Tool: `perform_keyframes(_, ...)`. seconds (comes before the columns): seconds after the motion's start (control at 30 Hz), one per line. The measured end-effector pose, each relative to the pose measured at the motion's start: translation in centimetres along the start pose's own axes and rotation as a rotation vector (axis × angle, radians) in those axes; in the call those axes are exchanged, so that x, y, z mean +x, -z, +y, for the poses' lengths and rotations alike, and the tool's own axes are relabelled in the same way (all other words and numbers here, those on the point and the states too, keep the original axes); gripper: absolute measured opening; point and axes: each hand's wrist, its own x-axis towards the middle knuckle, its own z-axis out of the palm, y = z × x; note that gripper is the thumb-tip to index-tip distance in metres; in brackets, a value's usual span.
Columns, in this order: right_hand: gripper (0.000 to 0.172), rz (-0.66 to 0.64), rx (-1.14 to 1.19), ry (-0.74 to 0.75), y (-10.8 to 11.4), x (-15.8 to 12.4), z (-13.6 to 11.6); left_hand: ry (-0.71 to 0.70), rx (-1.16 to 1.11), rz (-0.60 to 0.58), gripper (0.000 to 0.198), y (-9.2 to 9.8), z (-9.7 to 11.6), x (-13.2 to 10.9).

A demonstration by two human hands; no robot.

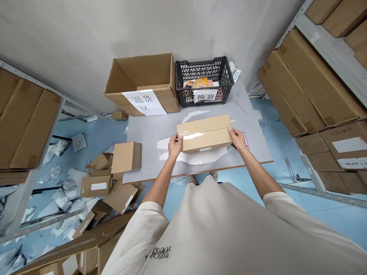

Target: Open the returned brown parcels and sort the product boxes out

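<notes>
Left hand (174,145) grasps the left end of a long, tape-sealed brown cardboard box (204,133); right hand (237,139) grips its right end. The box rests between them on the grey tabletop (149,152). Beyond the hands stand an open labelled cardboard carton (143,82) and a black plastic crate (204,81).

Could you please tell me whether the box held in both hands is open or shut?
Shut: the box has its flaps flat, with glossy tape along the seam.
</notes>
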Motion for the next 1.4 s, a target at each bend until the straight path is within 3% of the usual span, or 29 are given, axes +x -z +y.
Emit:
perform_keyframes(0.1, 0.072, 0.12, 0.012, 0.027, 0.5, 0.8, -1.0, 0.027, -0.068, -0.056, 0.045, -1.0, 0.6, 1.3)
perform_keyframes(0.17, 0.071, 0.133, -0.001, 0.037, 0.5, 1.0, -1.6, 0.076, -0.081, -0.07, 0.044, -1.5, 0.9, 2.1)
perform_keyframes(0.27, 0.071, 0.113, -0.021, 0.05, 0.1, 1.1, -2.4, 0.082, -0.008, 0.045, 0.05, -1.7, 1.5, 2.9)
perform_keyframes(0.37, 0.074, 0.089, -0.022, 0.09, -0.9, 1.3, -3.5, -0.136, 0.097, 0.154, 0.056, -1.4, 3.4, 2.7)
perform_keyframes(0.53, 0.087, 0.029, 0.021, 0.152, -3.9, 1.8, -6.6, -0.601, 0.038, -0.093, 0.041, -1.9, 9.2, 0.1)
perform_keyframes(0.63, 0.087, -0.081, 0.096, 0.262, -6.3, 1.5, -8.8, -0.712, 0.014, -0.144, 0.049, -2.5, 12.0, -1.4)
perform_keyframes(0.7, 0.086, -0.183, 0.164, 0.32, -7.5, 1.2, -9.6, -0.717, 0.04, -0.139, 0.053, -2.5, 12.6, -1.8)
perform_keyframes(0.8, 0.076, -0.262, 0.166, 0.362, -8.3, 0.9, -9.5, -0.654, 0.075, -0.092, 0.05, -1.2, 11.8, -2.0)
perform_keyframes(0.9, 0.065, -0.149, 0.005, 0.319, -8.2, 0.8, -7.8, -0.585, 0.076, -0.007, 0.043, 0.9, 10.1, -2.0)
perform_keyframes(1.0, 0.074, -0.045, -0.085, 0.182, -8.4, 0.5, -6.0, -0.535, 0.09, 0.084, 0.04, 3.3, 8.4, -2.2)
perform_keyframes(1.13, 0.088, -0.124, 0.01, 0.16, -10.2, -0.2, -5.8, -0.453, 0.126, 0.196, 0.043, 5.8, 6.6, -2.3)
perform_keyframes(1.27, 0.083, -0.142, 0.035, 0.229, -11.9, -1.0, -6.8, -0.379, 0.11, 0.264, 0.044, 6.8, 5.6, -2.4)
perform_keyframes(1.4, 0.079, -0.119, 0.019, 0.22, -11.1, -1.5, -7.0, -0.391, 0.079, 0.251, 0.041, 6.3, 5.5, -2.2)
